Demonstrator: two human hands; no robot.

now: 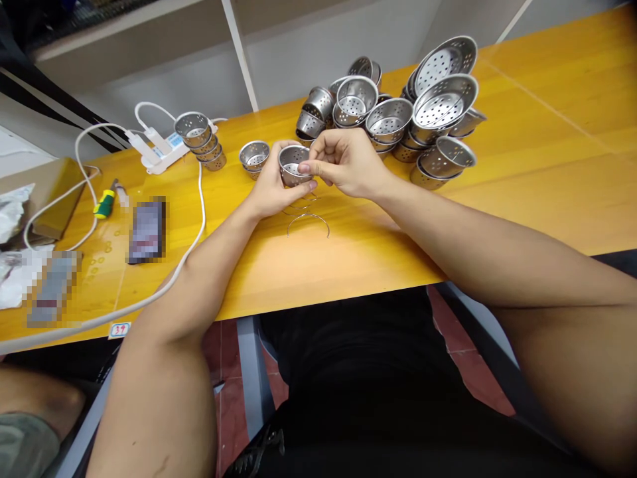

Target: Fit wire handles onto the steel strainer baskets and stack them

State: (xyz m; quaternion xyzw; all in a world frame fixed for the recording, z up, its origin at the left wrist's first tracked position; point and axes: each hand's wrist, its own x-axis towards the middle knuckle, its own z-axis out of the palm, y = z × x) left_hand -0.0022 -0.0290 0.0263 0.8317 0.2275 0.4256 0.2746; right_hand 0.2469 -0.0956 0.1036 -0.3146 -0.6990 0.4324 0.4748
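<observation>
Forearms reach out from the near edge over the table [497, 219], a smooth, glossy yellow wood top. Nearest lie thin wire handles [307, 222], bent into arcs, just below the hands. Above them the left hand [271, 189] cups a small steel cup [292, 164], fingers wrapped under and around its left side, mouth tilted toward the camera. The right hand [348, 162] meets it from the right, thumb and fingertips pinched at the cup's rim; whether a wire sits in that pinch cannot be told. The cup is round, shiny, with tapering walls punched with small holes.

Just left of it sits a second cup [254, 156], and farther left a short stack [202, 139] of the same, beside a white power strip [162, 149] with its cord. A green-handled screwdriver [105, 202] lies near the left edge. Behind the hands, a pile [398, 116] of perforated steel strainers, small and large, is heaped loosely, rims flared and bright.
</observation>
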